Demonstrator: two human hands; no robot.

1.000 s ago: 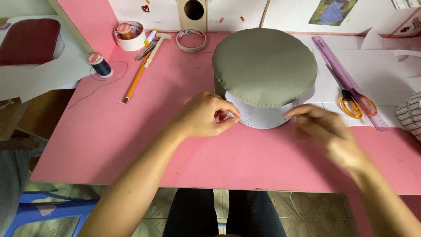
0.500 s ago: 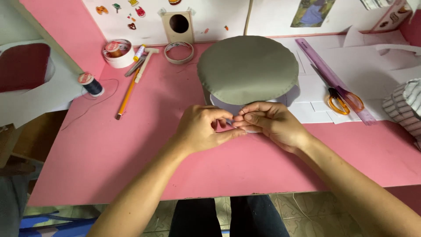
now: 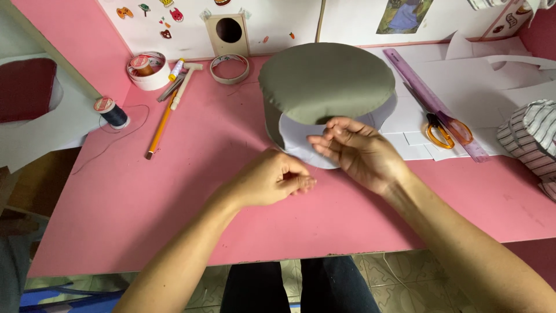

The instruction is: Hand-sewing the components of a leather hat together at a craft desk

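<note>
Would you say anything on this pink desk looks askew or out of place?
The grey-green fabric disc sits off-centre on the round white form, overhanging its left side while the form's front and right rim show. The right hand rests at the form's front; the left hand is pinched shut nearby.

Grey-topped round box [image 3: 324, 81] on pink table [image 3: 174, 191]

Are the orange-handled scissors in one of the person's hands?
No, the scissors lie on the white paper beside the purple ruler, apart from both hands.
</note>
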